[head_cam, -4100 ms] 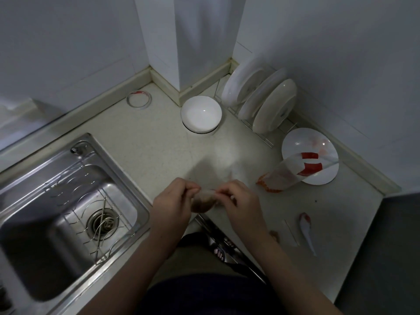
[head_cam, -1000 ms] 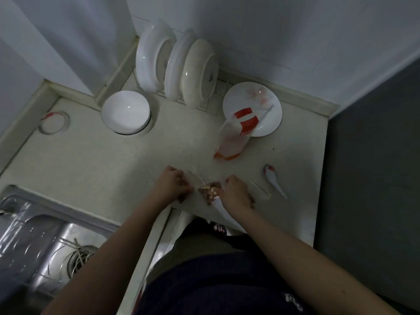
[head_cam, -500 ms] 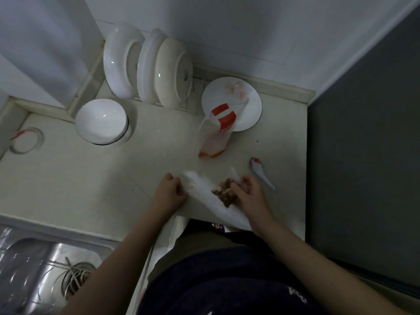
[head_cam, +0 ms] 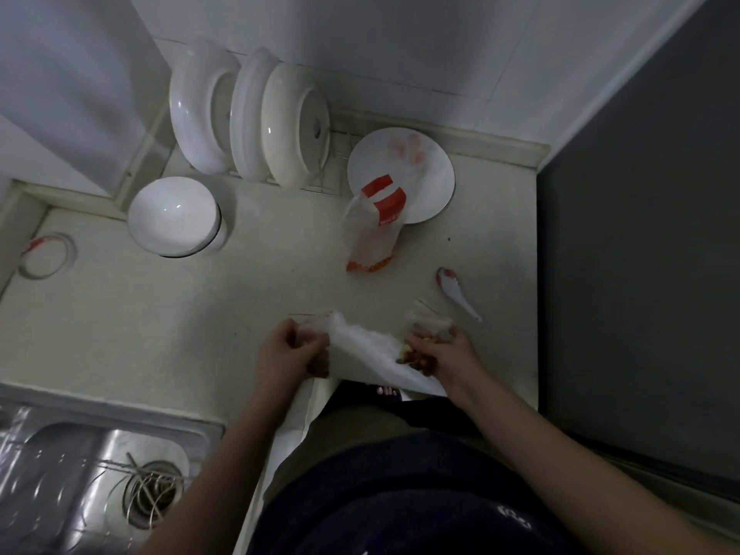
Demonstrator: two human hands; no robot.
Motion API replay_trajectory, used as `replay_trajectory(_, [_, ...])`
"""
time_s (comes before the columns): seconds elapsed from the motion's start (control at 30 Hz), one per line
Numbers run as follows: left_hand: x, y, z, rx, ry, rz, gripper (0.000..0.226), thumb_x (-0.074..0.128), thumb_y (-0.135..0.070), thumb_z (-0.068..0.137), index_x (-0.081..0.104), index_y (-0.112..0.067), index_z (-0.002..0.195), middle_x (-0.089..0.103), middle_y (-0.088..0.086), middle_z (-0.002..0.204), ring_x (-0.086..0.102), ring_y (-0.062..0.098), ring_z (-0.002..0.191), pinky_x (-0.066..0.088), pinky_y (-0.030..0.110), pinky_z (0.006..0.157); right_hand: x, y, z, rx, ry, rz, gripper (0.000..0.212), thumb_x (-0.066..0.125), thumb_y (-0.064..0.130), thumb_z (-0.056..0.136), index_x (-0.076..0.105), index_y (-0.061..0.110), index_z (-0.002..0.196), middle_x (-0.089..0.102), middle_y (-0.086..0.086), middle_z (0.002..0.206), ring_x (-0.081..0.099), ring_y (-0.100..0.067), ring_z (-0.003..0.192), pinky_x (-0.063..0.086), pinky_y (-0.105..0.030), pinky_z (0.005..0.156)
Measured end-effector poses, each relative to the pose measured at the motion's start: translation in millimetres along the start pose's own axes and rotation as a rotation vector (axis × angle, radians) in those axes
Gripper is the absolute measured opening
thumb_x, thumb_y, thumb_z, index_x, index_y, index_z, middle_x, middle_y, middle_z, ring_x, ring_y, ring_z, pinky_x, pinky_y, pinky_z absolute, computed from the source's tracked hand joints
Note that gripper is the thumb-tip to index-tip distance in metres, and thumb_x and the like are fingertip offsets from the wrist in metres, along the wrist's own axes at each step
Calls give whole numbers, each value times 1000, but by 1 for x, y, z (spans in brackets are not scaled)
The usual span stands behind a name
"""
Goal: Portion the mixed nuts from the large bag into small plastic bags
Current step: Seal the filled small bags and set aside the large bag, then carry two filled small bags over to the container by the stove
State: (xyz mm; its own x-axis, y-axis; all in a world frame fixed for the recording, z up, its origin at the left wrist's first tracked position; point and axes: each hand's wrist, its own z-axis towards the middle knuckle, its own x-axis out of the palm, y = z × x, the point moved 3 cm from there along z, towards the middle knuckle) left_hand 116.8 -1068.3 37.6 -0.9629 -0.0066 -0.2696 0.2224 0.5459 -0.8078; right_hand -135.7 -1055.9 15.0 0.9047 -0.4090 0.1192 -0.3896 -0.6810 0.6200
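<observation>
Well in front of the large bag (head_cam: 374,230), the left hand (head_cam: 288,350) clenches one end of a white plastic bag (head_cam: 360,350). The right hand (head_cam: 448,354) grips the other end, bunched round a clump of mixed nuts (head_cam: 414,358), just under a small clear bag (head_cam: 428,320). One portion seems in hand; next the nuts need settling and the mouth closing, while the large bag stands nearly empty before a plate (head_cam: 424,166).

One wide-angle camera on the person's head looks steeply down and forward at the pale beige countertop (head_cam: 120,322), facing its back wall. The left hand (head_cam: 286,350) and right hand (head_cam: 450,352) sit close, at the counter's front edge; the stainless-steel sink (head_cam: 120,412) is cropped bottom-left.
</observation>
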Motion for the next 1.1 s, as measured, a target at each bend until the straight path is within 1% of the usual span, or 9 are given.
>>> replay_trajectory(0.1, [-1,0,-9,-14,31,-55,25,75,-14,84,58,3,93,70,17,83,72,25,66,60,35,55,6,0,11,-10,-14,-92,41,81,2,70,64,-3,107,68,-19,83,67,-27,68,56,-37,61])
replay_trajectory(0.17, [-1,-2,-14,-20,51,-114,27,74,-10,85,56,7,96,66,26,80,70,29,64,60,38,54,8,0,14,-40,-62,-148,24,79,3,73,69,-1,95,68,-15,75,66,-25,62,58,-39,63])
replay_trajectory(0.23, [0,-3,-18,-46,82,-193,28,73,-7,84,56,10,98,63,32,78,68,35,63,60,41,53,8,-1,11,-74,-116,-197,14,78,5,76,70,6,86,69,-10,76,67,-25,67,59,-42,70])
replay_trajectory(0.33, [7,0,-21,-124,173,-269,25,73,-6,84,59,11,94,65,24,69,67,36,59,58,41,58,6,-2,-3,-113,-138,-193,7,74,6,80,68,8,85,71,-9,80,68,-15,62,56,-27,55])
replay_trajectory(0.5, [28,1,-23,-110,375,-120,21,72,-9,85,63,4,98,66,25,80,67,30,69,59,40,60,-14,-8,-45,-186,-113,-159,12,66,5,87,70,3,98,73,2,79,68,-4,65,52,-16,56])
replay_trajectory(0.7, [55,-16,-41,-144,585,-19,19,77,-15,84,65,-17,98,73,7,79,70,23,66,61,42,59,-63,-23,-109,-224,-4,36,32,58,17,89,63,-9,105,60,-30,91,60,-28,69,45,-25,54])
replay_trajectory(0.9, [82,-33,-77,17,742,166,16,79,-20,81,69,-30,88,74,2,83,74,22,70,60,41,54,-115,-63,-161,-48,-43,253,26,62,29,87,66,6,99,63,-25,98,58,-36,90,57,-47,76])
replay_trajectory(0.97, [95,-33,-93,73,798,282,18,80,-29,77,69,-33,91,75,0,89,74,26,75,61,50,60,-131,-78,-178,-21,-113,158,25,63,31,88,66,8,98,69,-19,92,64,-30,80,55,-36,66])
replay_trajectory(1.1, [134,-29,-134,166,918,505,22,77,-46,67,66,-45,85,74,-6,87,73,20,69,60,41,58,-166,-121,-214,-18,-287,140,29,63,30,89,64,4,100,70,-14,83,65,-22,68,43,-25,53])
